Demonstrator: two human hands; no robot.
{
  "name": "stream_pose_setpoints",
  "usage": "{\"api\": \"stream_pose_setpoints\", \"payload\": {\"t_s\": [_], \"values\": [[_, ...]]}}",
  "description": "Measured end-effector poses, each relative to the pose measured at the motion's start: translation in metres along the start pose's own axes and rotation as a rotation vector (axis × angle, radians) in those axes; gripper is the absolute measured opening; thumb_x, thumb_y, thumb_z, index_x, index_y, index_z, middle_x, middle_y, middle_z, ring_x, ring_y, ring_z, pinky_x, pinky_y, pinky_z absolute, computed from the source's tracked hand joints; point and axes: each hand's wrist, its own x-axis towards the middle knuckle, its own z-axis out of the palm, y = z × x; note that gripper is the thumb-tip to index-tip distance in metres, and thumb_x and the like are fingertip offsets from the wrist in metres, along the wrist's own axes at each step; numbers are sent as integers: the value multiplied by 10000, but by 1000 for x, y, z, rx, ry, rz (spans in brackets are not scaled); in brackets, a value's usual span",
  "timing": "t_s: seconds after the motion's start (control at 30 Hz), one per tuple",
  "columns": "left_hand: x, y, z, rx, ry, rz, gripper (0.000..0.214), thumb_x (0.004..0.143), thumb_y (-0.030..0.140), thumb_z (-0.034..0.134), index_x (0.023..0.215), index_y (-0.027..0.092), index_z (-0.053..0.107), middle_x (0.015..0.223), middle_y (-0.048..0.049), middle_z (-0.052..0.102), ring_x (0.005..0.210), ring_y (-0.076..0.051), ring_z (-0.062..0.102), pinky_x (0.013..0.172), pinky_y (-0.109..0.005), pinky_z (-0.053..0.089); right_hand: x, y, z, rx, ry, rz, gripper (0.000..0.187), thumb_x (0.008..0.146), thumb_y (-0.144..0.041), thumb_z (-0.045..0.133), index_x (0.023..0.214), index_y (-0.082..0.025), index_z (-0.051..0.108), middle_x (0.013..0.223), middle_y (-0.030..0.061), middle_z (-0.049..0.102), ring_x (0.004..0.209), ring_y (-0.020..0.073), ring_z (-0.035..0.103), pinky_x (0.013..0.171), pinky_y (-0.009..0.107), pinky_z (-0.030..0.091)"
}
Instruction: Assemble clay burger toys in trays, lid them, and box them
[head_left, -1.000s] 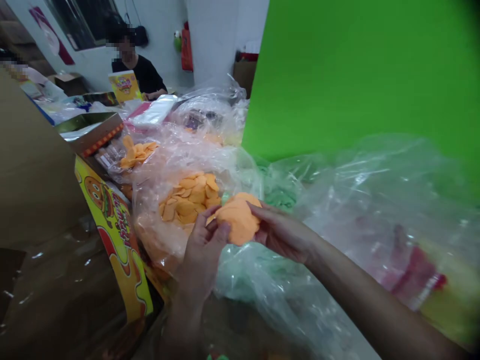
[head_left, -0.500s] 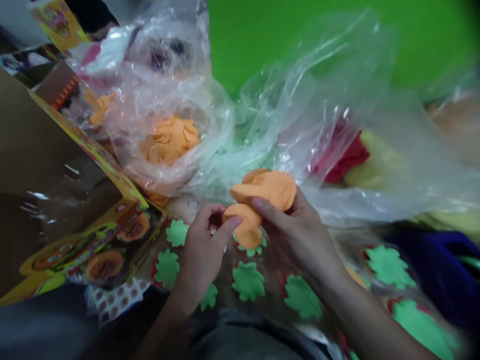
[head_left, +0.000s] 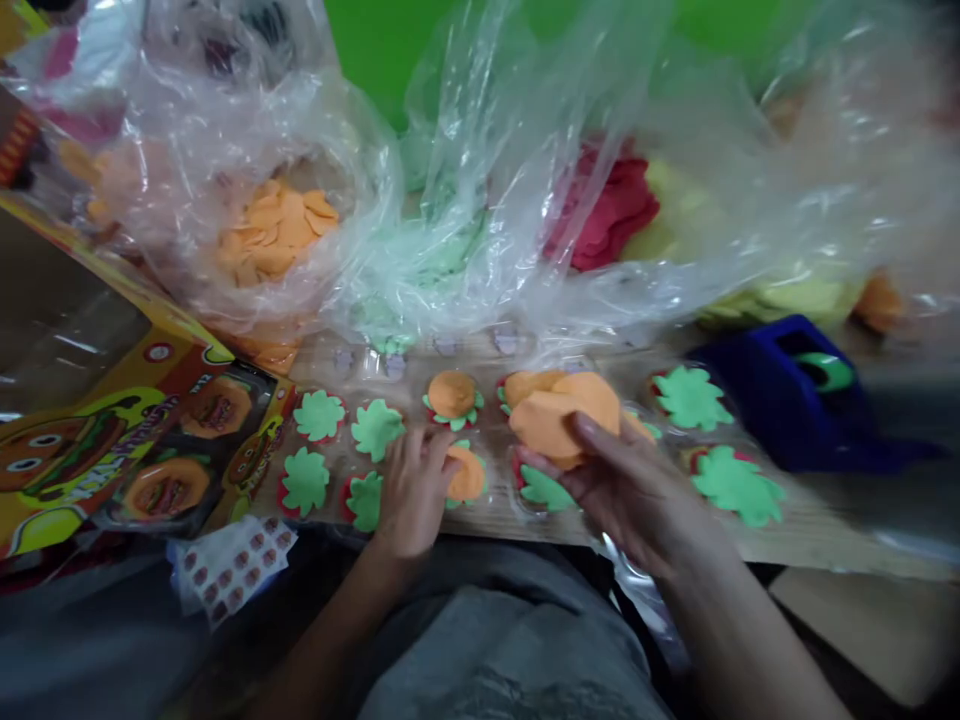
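Note:
My right hand [head_left: 630, 490] is closed round a stack of orange foam discs [head_left: 562, 410], held just above a clear plastic tray [head_left: 495, 345] on the table. The tray's wells hold green leaf-shaped foam pieces [head_left: 319, 415] on red ones. My left hand [head_left: 412, 490] presses its fingers on an orange disc [head_left: 469, 475] lying in a front well. Another orange disc [head_left: 451, 392] sits on a green leaf in the well behind it.
Clear plastic bags stand behind the tray: one with orange discs [head_left: 274, 230], one with red foam pieces [head_left: 607, 210], one with yellow pieces [head_left: 795, 295]. A yellow burger-print box [head_left: 112, 450] lies at the left. A blue tape dispenser [head_left: 795, 385] sits at the right.
The view has dropped from the bags to the tray. My left hand took a disc from the stack and set it down in a front well; another disc now lies behind it.

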Motion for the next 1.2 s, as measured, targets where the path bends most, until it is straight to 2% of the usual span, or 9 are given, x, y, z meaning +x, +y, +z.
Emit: {"api": "stream_pose_setpoints", "payload": {"t_s": [0.17, 0.27, 0.43, 0.63, 0.73, 0.87, 0.97, 1.07, 1.2], "values": [[-8, 22, -20, -251, 158, 132, 187, 885, 228, 489, 1028, 230, 609, 947, -45, 635, 896, -165, 590, 812, -286, 470, -17, 14, 6, 101, -136, 63, 364, 744, -482, 674, 1032, -265, 625, 1111, 59, 677, 1064, 258, 626, 855, 454, 552], [-12, 36, -31, -305, 176, 194, 271, 784, 274, 650, 1048, 234, 602, 996, -37, 632, 916, -167, 587, 820, -268, 473, -23, 22, 15, 78, -165, 27, 417, 705, -350, 743, 1094, -292, 606, 1151, 32, 663, 1069, 220, 622, 922, 385, 518], [-17, 45, -35, -471, 188, -62, 167, 701, 240, 721, 837, 225, 627, 855, 4, 657, 831, -149, 610, 781, -239, 484, -26, 31, 24, 22, -145, 15, 370, 679, -369, 768, 1019, -310, 633, 1112, 3, 678, 996, 184, 646, 866, 307, 535], [-16, 48, -57, -739, -30, -231, 243, 740, 209, 665, 975, 260, 703, 979, 0, 704, 870, -152, 648, 747, -217, 526, -28, 34, 34, -158, -136, -15, 457, 638, -379, 801, 1041, -265, 618, 1082, 32, 689, 997, 204, 639, 890, 330, 525], [-16, 46, -64, -631, 7, -109, 209, 777, 216, 650, 962, 282, 720, 946, -1, 698, 885, -154, 637, 766, -224, 527, -26, 34, 40, -180, -81, -38, 429, 641, -349, 802, 1015, -263, 610, 1035, 22, 696, 916, 191, 657, 805, 320, 567], [-22, 34, -62, -167, 326, 318, 290, 800, 125, 618, 942, 359, 714, 923, 5, 641, 901, -140, 600, 846, -270, 507, -22, 32, 46, -36, -139, 100, 378, 695, -414, 744, 1013, -261, 606, 1061, 35, 685, 894, 211, 671, 708, 339, 600], [-29, 23, -60, -44, 156, 477, 310, 802, 186, 638, 1047, 374, 672, 1167, -20, 579, 1117, -183, 536, 985, -344, 447, -22, 29, 49, 47, -192, 160, 436, 672, -403, 763, 1049, -259, 599, 1087, 48, 688, 955, 227, 669, 778, 349, 585], [-35, 19, -62, -339, 51, 264, 403, 802, 436, 620, 1195, 353, 587, 1365, -51, 466, 1276, -248, 430, 1042, -395, 407, -24, 31, 50, 18, -178, 148, 445, 644, -353, 790, 1037, -260, 604, 1063, 46, 702, 954, 231, 675, 821, 360, 570], [-33, 26, -63, -763, 76, -238, 416, 736, 528, 653, 1054, 260, 656, 1096, -67, 664, 983, -224, 641, 821, -308, 547, -23, 38, 51, -24, -224, 115, 486, 659, -361, 782, 1101, -280, 597, 1056, 41, 702, 965, 231, 671, 857, 385, 552]]}}
